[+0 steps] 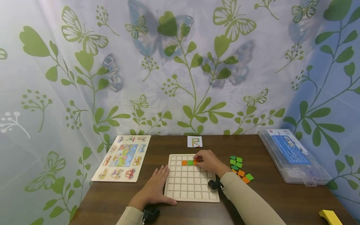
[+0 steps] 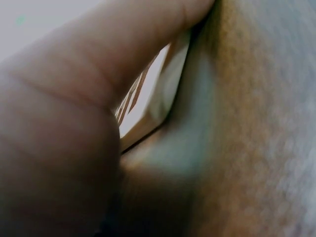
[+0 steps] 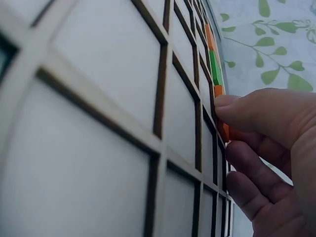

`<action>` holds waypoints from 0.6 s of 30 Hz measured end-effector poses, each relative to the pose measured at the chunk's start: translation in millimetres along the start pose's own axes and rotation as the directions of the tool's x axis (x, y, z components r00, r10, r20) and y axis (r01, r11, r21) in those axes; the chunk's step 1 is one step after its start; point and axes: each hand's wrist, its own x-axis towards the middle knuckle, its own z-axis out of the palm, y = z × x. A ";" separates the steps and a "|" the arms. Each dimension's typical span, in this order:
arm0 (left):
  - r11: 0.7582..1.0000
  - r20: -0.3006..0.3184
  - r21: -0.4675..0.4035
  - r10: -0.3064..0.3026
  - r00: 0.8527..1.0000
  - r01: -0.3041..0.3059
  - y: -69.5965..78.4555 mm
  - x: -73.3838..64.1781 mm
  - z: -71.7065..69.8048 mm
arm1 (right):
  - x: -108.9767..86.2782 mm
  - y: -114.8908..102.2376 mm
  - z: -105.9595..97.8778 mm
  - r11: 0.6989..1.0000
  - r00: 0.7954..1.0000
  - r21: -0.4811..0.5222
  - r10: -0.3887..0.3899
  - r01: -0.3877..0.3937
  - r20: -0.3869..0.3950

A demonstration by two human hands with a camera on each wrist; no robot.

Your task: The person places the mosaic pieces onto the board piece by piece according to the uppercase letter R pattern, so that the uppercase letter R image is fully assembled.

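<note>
A pale wooden grid board (image 1: 180, 200) lies on the table. In its second row from the back sit an orange tile (image 1: 184, 162) and a green tile (image 1: 190, 162). My right hand (image 1: 209, 162) is over the back right of the board. Beside the green tile its thumb and fingertips pinch an orange tile (image 3: 224, 132), partly hidden by the thumb in the right wrist view. My left hand (image 1: 154, 189) rests at the board's left edge, fingers straight and thumb along the front left corner. The left wrist view is blurred, showing mostly the hand (image 2: 59, 138) and a bit of board (image 2: 148, 106).
Loose green and orange tiles (image 1: 241, 173) lie right of the board. A small printed card (image 1: 194, 141) is behind it. To the left is a vehicle picture board (image 1: 112, 168); to the right, a clear plastic case (image 1: 292, 156). A yellow block (image 1: 330, 216) sits front right.
</note>
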 end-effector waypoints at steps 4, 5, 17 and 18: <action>1.000 0.000 -0.007 -0.005 1.000 0.005 0.3 -0.4 -0.3 | 0.2 0.7 0.5 1.000 1.000 0.005 0.013 -0.013 0.001; 1.000 -0.001 -0.009 -0.004 1.000 0.003 0.3 -0.4 -0.2 | 0.0 1.0 0.5 1.000 1.000 0.007 0.013 -0.013 -0.001; 1.000 0.007 -0.001 -0.009 1.000 0.009 -0.5 0.2 1.6 | -0.7 -2.9 2.7 0.995 0.993 0.013 0.099 -0.098 -0.058; 1.000 0.004 -0.001 -0.007 1.000 0.007 -0.5 0.3 1.5 | -0.8 -3.5 2.9 0.994 0.992 0.020 0.107 -0.106 -0.061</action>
